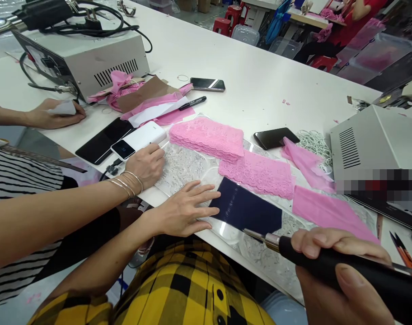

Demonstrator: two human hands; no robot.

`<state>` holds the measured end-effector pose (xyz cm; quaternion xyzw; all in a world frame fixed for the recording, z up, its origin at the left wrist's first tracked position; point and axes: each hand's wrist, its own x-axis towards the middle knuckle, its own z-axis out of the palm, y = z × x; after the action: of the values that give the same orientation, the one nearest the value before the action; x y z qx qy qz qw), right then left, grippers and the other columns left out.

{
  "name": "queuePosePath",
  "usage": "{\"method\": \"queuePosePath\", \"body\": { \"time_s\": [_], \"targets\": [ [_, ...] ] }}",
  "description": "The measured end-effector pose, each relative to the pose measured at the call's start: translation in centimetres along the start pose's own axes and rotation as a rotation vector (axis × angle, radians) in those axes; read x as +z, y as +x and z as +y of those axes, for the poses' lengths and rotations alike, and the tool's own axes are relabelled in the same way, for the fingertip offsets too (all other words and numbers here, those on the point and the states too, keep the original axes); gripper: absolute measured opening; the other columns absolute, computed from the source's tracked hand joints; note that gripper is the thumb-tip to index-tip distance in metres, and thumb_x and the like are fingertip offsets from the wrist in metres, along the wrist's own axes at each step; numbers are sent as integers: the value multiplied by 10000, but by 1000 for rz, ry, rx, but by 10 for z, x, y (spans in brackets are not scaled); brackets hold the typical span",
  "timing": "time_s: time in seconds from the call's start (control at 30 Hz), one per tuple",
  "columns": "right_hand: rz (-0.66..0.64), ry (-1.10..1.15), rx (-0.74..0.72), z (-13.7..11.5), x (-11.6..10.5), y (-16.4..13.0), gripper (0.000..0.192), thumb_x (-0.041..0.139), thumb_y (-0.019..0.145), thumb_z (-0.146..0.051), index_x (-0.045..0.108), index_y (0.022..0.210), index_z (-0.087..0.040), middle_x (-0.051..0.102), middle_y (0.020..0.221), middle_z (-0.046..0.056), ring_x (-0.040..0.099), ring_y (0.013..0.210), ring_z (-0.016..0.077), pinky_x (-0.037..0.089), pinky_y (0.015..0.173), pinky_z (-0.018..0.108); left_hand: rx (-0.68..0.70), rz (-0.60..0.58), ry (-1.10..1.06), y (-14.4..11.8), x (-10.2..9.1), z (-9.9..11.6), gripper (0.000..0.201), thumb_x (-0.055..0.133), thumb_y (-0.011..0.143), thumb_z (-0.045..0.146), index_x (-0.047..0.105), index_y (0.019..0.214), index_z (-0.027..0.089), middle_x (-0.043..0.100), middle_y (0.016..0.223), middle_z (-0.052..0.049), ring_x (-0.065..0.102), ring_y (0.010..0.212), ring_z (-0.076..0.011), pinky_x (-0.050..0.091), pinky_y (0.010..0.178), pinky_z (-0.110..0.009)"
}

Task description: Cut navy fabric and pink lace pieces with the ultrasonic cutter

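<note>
My left hand [185,210] lies flat with fingers spread, its fingertips on the left end of a dark navy, flat template-like piece [248,205]. In my right hand [341,266] is a thick black-handled cutter [314,255] with a slim metal tip, its fingers wrapped around the handle. That tip is at the near edge of the navy piece; whether it touches cannot be told. Just beyond lie a scalloped pink lace piece [260,174] and a stack of pink lace [208,137]. Plain pink fabric [328,212] lies to the right. A clear sheet [185,167] is underneath.
At left, a co-worker's hands [147,164] rest on the table near a white power bank [147,135]. Metal control boxes [104,58] stand on both sides. Phones [273,137], a marker [192,103], white string [314,146] and orange-handled tools [404,250] lie about.
</note>
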<state>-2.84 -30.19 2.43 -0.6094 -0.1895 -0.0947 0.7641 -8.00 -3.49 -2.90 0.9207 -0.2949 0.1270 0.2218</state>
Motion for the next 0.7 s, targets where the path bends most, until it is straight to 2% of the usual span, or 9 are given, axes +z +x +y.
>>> {"method": "queuePosePath", "body": {
  "time_s": [0.47,0.6,0.7],
  "targets": [
    [-38,-30,5,1,8,0,102,617,720,-217,591,813,-184,596,752,4,521,561,143,482,505,337,-16,1,-19,-2,0,-1,327,511,945,434,655,1132,208,569,1360,-115,444,1338,-294,333,1087,-490],
    [-13,-22,51,-1,16,-2,118,618,736,-243,580,835,-193,588,773,1,512,580,143,483,521,337,-39,7,-27,-6,-4,-2,328,517,943,423,653,1146,204,553,1379,-119,431,1352,-294,325,1099,-492],
    [-55,11,47,1,24,-1,126,616,727,-230,589,844,-187,590,776,8,519,571,147,475,508,343,-49,6,-31,-9,-7,-3,328,520,941,419,654,1150,206,553,1379,-125,430,1354,-295,331,1098,-495]
  ]
}}
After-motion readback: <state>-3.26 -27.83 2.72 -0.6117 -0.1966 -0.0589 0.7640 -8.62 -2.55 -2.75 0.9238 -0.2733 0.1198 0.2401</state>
